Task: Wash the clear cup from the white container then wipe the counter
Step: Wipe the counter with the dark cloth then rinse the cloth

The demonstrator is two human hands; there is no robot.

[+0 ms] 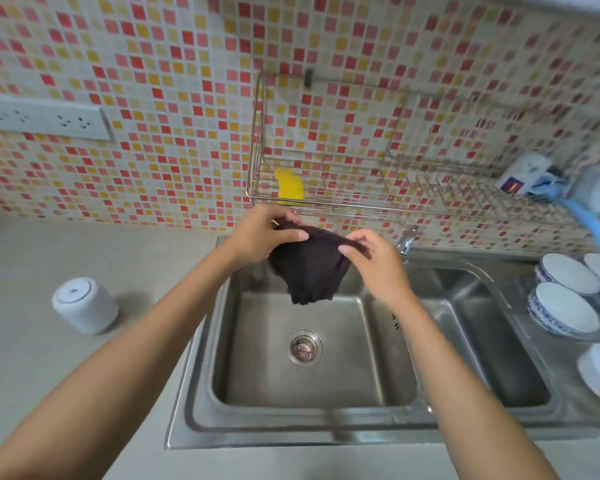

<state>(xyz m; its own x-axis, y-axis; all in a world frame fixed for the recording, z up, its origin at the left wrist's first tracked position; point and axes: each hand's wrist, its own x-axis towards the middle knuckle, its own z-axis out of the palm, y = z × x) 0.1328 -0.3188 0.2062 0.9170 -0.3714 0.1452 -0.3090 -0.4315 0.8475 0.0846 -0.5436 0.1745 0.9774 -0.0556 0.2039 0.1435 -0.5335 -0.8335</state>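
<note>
Pinching limp dark-brown cloth [309, 271] in left hand [260, 237] and right hand [374, 263] above stainless-steel sink [194, 403]; seemingly past washing, yet to wipe beige counter [25, 265].

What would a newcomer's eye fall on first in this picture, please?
First, the dark brown cloth pinched by the left hand and the right hand, hanging above the stainless steel sink. Behind, the red, orange and yellow mosaic tile wall fills the upper half; a white cylindrical container stands on the counter at left.
</note>
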